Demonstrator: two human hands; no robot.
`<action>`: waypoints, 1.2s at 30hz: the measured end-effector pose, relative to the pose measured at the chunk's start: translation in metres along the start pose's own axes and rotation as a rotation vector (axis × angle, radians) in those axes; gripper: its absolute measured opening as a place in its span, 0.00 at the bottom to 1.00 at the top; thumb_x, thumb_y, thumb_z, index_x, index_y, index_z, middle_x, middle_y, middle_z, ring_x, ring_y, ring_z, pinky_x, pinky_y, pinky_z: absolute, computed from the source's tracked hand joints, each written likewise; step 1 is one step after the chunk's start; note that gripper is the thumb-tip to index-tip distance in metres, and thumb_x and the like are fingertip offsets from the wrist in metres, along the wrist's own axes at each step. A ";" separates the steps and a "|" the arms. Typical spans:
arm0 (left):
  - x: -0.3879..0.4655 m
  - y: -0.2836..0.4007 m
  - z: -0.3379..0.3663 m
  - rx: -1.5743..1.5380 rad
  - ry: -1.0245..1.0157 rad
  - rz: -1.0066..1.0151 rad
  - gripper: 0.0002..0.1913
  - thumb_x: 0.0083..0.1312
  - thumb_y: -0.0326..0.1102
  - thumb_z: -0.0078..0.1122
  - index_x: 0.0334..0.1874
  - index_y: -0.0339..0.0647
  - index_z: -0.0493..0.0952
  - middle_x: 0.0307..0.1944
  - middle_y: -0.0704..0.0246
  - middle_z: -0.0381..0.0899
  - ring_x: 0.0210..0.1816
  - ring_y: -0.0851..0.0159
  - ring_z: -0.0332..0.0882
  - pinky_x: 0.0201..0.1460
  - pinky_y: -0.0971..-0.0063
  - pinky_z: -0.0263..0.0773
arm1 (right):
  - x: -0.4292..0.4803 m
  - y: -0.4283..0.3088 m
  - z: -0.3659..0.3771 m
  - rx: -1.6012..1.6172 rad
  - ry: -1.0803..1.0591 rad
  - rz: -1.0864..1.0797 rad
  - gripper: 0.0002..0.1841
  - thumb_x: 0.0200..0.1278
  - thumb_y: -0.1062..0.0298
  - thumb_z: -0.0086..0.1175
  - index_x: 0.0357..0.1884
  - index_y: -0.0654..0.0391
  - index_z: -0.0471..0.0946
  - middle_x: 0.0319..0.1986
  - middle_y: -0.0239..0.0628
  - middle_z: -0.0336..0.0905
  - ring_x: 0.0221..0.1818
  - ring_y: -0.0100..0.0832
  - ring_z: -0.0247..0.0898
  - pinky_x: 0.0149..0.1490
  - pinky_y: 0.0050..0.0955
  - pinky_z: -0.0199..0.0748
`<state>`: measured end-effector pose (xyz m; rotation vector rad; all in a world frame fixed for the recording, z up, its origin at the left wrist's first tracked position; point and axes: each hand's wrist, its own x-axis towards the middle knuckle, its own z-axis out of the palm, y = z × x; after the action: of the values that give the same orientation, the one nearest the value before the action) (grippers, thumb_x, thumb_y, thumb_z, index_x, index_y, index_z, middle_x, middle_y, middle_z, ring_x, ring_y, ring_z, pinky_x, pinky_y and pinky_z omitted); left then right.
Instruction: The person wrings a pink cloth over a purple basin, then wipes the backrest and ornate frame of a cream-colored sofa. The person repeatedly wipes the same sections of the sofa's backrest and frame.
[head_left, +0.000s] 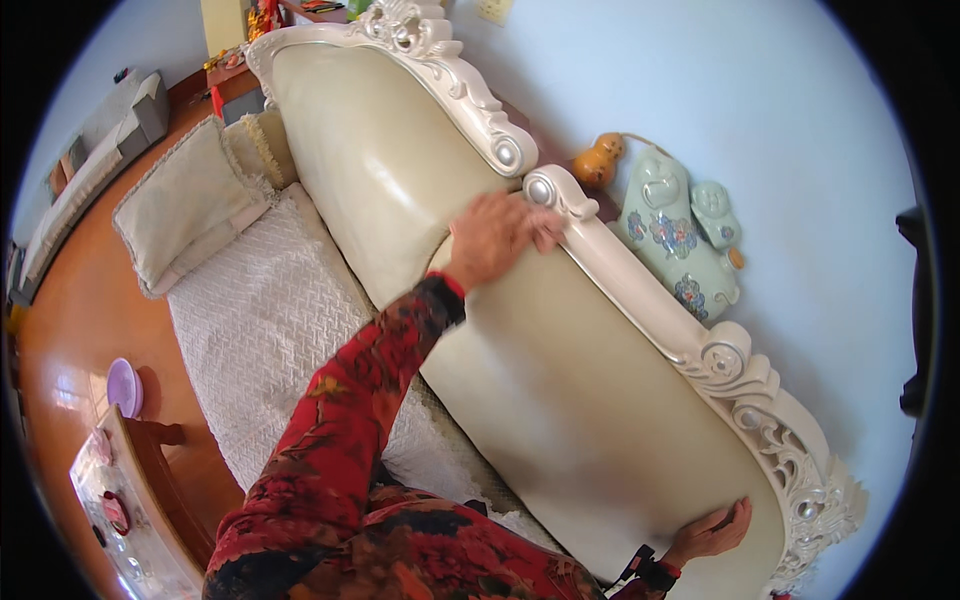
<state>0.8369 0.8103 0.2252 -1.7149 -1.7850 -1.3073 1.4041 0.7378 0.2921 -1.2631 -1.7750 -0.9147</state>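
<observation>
My left hand (491, 236), slightly blurred, lies at the top of the sofa's cream leather backrest (600, 360), beside the silver scroll of its carved white frame (622, 262). Its fingers reach towards the frame's edge; whether something thin is under them cannot be told. Down at the lower right, my right hand (712, 532) rests against the same backrest near the carved end, its fingers apart and a little bent, holding nothing. A black band circles that wrist. Both arms wear red patterned sleeves.
A quilted white cover (262, 330) lies on the seat, with a fringed cushion (191, 202) at its far end. Behind the backrest stand an orange gourd (598, 161) and a pale green ceramic figure (667, 225). A low table (142, 495) and purple basin (124, 388) are at left.
</observation>
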 end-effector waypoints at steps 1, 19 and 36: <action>-0.013 0.014 -0.003 -0.083 0.003 -0.038 0.13 0.68 0.38 0.58 0.52 0.45 0.80 0.50 0.61 0.81 0.55 0.50 0.76 0.63 0.58 0.68 | 0.000 -0.001 0.001 -0.019 0.017 -0.024 0.16 0.74 0.64 0.45 0.53 0.65 0.74 0.56 0.49 0.76 0.59 0.50 0.71 0.64 0.45 0.64; -0.140 0.002 0.008 -0.293 0.244 -0.324 0.26 0.70 0.39 0.56 0.69 0.40 0.68 0.75 0.54 0.59 0.76 0.45 0.52 0.76 0.47 0.48 | 0.004 -0.005 0.001 -0.112 0.002 -0.038 0.23 0.77 0.54 0.45 0.58 0.65 0.73 0.55 0.49 0.76 0.57 0.48 0.72 0.60 0.42 0.71; -0.124 -0.024 0.006 -0.251 0.412 -0.207 0.19 0.69 0.36 0.52 0.62 0.44 0.76 0.62 0.59 0.74 0.65 0.49 0.70 0.69 0.52 0.61 | 0.011 -0.026 -0.002 -0.169 0.004 -0.131 0.30 0.77 0.44 0.36 0.47 0.67 0.75 0.44 0.55 0.76 0.45 0.58 0.72 0.53 0.56 0.67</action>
<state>0.8434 0.7440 0.1178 -1.2679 -1.6385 -1.8824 1.3770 0.7338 0.2993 -1.2592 -1.8259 -1.1610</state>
